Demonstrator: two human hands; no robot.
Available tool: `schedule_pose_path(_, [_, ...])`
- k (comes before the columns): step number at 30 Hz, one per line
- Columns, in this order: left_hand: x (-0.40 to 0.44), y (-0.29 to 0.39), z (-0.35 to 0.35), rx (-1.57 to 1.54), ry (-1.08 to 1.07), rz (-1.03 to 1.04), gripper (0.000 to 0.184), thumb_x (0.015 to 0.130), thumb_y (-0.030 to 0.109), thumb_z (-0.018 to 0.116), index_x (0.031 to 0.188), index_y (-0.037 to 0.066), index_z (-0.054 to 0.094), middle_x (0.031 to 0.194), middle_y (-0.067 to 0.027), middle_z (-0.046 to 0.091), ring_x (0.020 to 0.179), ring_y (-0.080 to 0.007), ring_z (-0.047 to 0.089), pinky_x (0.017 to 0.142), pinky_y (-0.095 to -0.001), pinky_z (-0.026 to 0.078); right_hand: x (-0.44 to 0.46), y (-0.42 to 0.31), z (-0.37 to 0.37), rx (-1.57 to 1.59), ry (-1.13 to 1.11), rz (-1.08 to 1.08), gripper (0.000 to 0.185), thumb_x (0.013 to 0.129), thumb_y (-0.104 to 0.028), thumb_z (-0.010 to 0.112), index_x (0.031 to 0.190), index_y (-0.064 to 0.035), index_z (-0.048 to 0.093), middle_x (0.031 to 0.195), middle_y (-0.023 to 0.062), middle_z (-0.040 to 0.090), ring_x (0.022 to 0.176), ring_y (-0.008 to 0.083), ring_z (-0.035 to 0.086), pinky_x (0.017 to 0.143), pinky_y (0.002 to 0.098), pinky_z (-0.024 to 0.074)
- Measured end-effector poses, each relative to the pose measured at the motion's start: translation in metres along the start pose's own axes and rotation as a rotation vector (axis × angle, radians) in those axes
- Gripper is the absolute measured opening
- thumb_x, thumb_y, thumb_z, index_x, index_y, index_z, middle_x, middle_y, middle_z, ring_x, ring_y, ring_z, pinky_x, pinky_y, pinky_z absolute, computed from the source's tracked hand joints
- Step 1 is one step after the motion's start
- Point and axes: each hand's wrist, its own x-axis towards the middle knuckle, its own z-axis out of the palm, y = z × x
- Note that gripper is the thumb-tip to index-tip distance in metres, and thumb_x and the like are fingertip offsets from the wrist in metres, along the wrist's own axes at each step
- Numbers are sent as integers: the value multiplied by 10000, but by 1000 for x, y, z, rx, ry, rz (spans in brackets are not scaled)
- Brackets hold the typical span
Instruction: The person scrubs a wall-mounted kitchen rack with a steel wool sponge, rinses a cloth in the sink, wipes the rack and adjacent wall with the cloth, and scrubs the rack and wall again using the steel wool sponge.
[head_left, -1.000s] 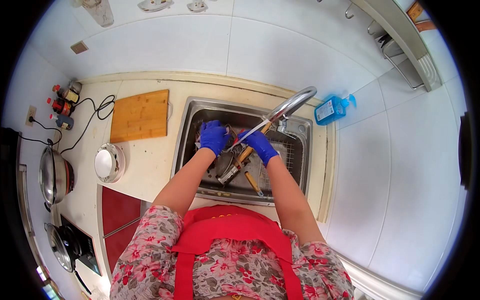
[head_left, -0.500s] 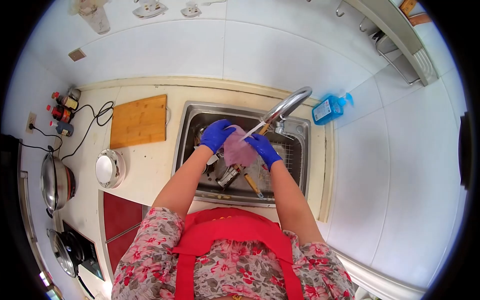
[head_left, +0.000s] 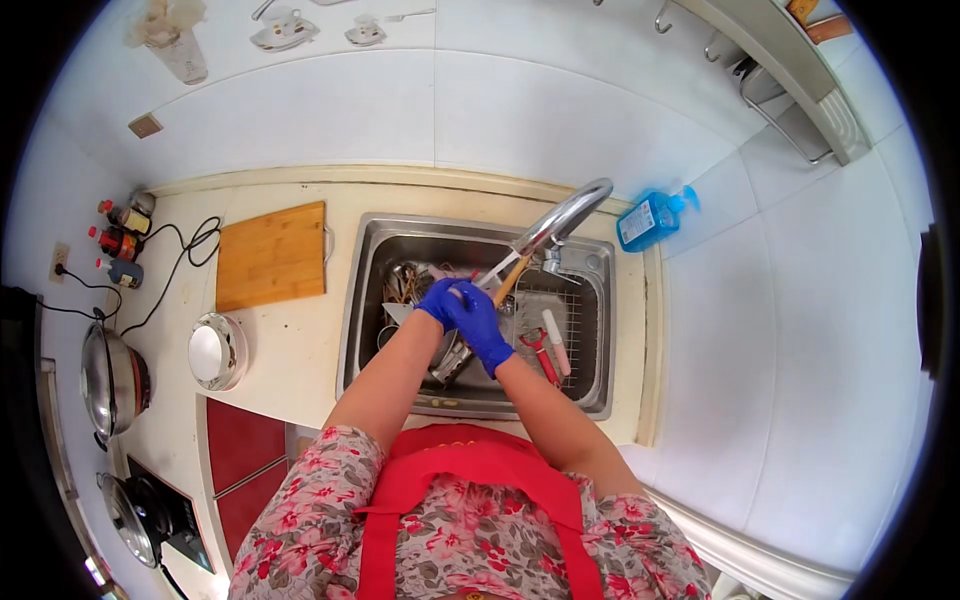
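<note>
My left hand point(head_left: 436, 301) and my right hand point(head_left: 479, 326), both in blue gloves, are pressed together over the sink point(head_left: 362, 285). Their fingers close round a bunched pink cloth point(head_left: 456, 292), of which only a little shows. Water point(head_left: 492, 276) runs from the tap point(head_left: 577, 212) just beside the gloves. Under and around my hands lie a shiny metal utensil point(head_left: 452, 362), a wooden handle point(head_left: 512, 281) and a cluster of utensils point(head_left: 402, 284). To the right rest a red peeler point(head_left: 540, 356) and a pale pink stick-shaped item point(head_left: 556, 342).
A wire rack point(head_left: 588, 325) lies in the sink's right side. Behind the right corner stands a blue pump bottle point(head_left: 648, 222). On the left counter are a cutting board point(head_left: 271, 257), stacked bowls point(head_left: 216, 352), sauce bottles point(head_left: 120, 243), a black cord point(head_left: 186, 262) and a lidded pan point(head_left: 108, 370).
The pink cloth was spread between my hands under the water; now it is bunched up. My right hand has moved left and down to meet my left, uncovering the peeler.
</note>
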Motion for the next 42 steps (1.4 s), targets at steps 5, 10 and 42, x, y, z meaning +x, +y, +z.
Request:
schedule_pose_path(5, [6, -30, 3, -97, -269, 92, 380, 981, 331, 277, 1135, 107, 542, 1074, -106, 606, 1031, -239, 557, 980, -409, 406, 35, 45, -17, -298, 80, -203, 226, 818, -224, 650, 837, -17, 561, 720, 89, 565, 705, 193, 575, 651, 324, 460])
schedule_pose_path(10, [-4, -24, 11, -129, -181, 118, 453, 935, 516, 341, 1027, 131, 562, 1018, -78, 603, 910, -247, 566, 880, -374, 449, 38, 99, -6, 53, -46, -4, 228, 901, -215, 531, 1025, -24, 530, 895, 124, 602, 817, 249, 598, 765, 362, 475])
schedule_pose_path(42, [-10, -14, 23, 213, 57, 194, 380, 961, 435, 386, 977, 107, 579, 733, -55, 595, 544, -165, 534, 437, -294, 419, 16, 38, -36, 896, -36, 458, 362, 883, -151, 567, 1209, -17, 482, 1091, 75, 572, 986, 166, 573, 834, 299, 479])
